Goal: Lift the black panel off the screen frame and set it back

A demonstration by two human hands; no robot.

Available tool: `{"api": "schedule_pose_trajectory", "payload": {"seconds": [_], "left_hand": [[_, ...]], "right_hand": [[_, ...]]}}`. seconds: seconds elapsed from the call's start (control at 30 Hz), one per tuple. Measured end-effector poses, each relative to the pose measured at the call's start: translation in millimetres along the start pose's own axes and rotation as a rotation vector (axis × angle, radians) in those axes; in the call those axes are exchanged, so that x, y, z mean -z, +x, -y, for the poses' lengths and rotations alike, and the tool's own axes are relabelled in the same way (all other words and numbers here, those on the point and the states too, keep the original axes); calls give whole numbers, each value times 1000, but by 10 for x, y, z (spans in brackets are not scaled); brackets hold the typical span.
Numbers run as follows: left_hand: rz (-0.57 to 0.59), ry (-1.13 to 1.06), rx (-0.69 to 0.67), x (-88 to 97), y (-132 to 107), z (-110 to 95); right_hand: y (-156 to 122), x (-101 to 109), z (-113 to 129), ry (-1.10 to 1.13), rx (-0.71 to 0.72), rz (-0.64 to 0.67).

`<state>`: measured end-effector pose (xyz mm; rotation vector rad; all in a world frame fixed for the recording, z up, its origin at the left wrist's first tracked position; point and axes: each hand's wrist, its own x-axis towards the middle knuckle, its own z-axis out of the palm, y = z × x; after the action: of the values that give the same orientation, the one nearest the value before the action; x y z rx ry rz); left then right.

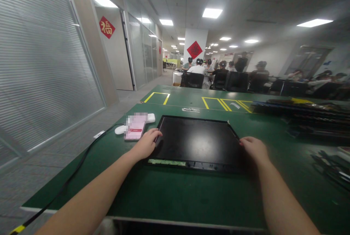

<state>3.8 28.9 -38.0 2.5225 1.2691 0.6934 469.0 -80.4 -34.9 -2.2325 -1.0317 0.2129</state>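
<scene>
A flat black LCD screen panel (195,138) lies screen side up in front of me, with a green circuit strip (166,163) along its near edge. My left hand (149,143) is closed on the panel's left edge, the fingers curled over the frame. On the opposite side my right hand (255,149) pinches the right edge between thumb and fingers. The undersides of both grips are hidden, and I cannot tell whether the panel rests fully on the green tabletop (191,198).
Left of the panel lie a phone (135,129) and white objects. A black cable (79,165) runs along the table's left side. Stacked dark panels (298,116) and loose cables (332,165) occupy the right. Yellow tape (157,93) marks the far part. People sit beyond.
</scene>
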Motion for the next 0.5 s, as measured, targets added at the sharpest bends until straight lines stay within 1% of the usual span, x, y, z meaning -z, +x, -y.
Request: {"api": "schedule_pose_trajectory", "payload": {"seconds": [0.07, 0.13, 0.2, 0.33, 0.5], "left_hand": [[-20, 34, 56, -46, -4, 28], [1, 62, 103, -73, -1, 55], [28, 60, 105, -77, 6, 74], [40, 6, 97, -36, 12, 68], [18, -125, 153, 44, -11, 19]], "right_hand": [[0, -2, 4, -10, 8, -6], [2, -3, 7, -18, -1, -4], [4, -2, 8, -14, -5, 0], [5, 10, 7, 8, -29, 18], [-2, 29, 21, 11, -34, 29]]}}
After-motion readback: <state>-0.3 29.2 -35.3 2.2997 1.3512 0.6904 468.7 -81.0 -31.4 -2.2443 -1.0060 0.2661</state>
